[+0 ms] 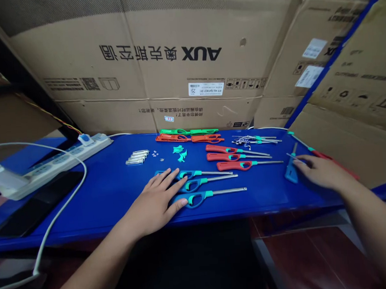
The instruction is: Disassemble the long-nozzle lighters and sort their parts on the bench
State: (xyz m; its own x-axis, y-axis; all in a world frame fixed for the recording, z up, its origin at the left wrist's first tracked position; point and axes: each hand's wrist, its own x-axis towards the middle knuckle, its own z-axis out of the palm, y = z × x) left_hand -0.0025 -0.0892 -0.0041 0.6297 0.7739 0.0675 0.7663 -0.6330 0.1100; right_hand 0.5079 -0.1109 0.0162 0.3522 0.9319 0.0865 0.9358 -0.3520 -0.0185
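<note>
My left hand [158,198] lies flat with fingers spread on the blue table [111,196], its fingertips on the handles of three blue long-nosed lighters [201,187]. My right hand [320,172] rests at the table's right end, fingers closed on a thin metal rod beside a blue lighter part [290,170]. Three red lighters [239,157] lie between the hands. Farther back are a green lighter [189,131] and orange lighter halves [189,138].
Small metal tubes [137,157], teal plastic bits [179,154] and a bundle of wired rods [255,139] lie mid-table. A white power strip [54,162] with cable and a black tablet [37,204] sit left. Cardboard boxes [175,55] wall the back and right.
</note>
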